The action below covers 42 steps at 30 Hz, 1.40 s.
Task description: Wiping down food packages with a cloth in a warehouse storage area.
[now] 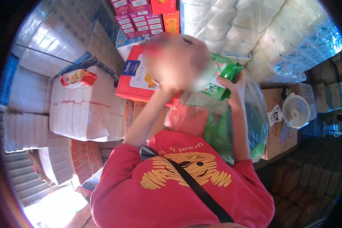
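My right hand grips the right side of a glossy green printed plastic packet, its thumb lying across the front. My left hand reaches up toward the packet's left side, but a blurred patch covers most of it, so its fingers and anything in them are hidden. Behind the left wrist lies a red Desbory biscuit box with a picture of biscuits. Below both hands, against my red shirt, is a large clear plastic bag with green packets in it and a red packet at its left.
Wrapped white paper packs are stacked at left, with a red-orange packet on top. Purple boxes and plastic-wrapped rolls stand ahead. At right, a small white fan sits by a cardboard box.
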{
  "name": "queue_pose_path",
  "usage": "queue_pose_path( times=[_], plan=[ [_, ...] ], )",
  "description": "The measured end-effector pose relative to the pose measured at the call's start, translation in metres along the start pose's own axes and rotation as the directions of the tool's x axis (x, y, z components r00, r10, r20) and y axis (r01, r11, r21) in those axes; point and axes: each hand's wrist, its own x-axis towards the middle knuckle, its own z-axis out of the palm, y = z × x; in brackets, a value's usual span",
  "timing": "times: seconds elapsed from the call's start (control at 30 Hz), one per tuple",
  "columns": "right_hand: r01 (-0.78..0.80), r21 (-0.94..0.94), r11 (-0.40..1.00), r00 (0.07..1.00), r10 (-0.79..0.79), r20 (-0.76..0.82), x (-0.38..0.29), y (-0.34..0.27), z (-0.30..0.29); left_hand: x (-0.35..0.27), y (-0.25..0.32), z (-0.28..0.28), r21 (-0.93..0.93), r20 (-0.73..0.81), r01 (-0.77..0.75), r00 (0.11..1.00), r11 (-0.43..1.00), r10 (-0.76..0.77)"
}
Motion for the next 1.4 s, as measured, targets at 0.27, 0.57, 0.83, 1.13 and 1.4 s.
queue_pose_path(
  times=[0.27, 0.57, 0.83, 1.13, 1.4],
  plan=[
    [-0.039, 0.351, 0.935, 0.998, 0.023, 0.050, -0.006, -0.019, -0.008, 0.025, -0.043, -0.040, -0.307, -0.078, 0.248, 0.956, 0.919, -0.284],
    [0.724, -0.329, 0.607, 0.690, -0.624, 0.367, -0.012, -0.043, 0.025, 0.062, 0.017, -0.088, -0.413, 0.124, -0.073, 0.983, 0.908, 0.135],
    [0.672, -0.315, 0.670, 0.723, -0.500, 0.477, -0.022, -0.039, 0.019, 0.060, -0.002, -0.067, 0.003, 0.198, 0.181, 0.964, 0.983, -0.178],
    [0.544, -0.442, 0.713, 0.837, -0.425, 0.344, -0.010, -0.010, 0.019, 0.053, 0.044, -0.057, -0.463, 0.373, 0.179, 0.928, 0.868, 0.007],
    [0.671, -0.358, 0.650, 0.741, -0.566, 0.362, -0.012, -0.029, 0.030, 0.042, -0.054, -0.019, -0.037, 0.257, 0.352, 0.908, 0.935, -0.332]
  ],
)
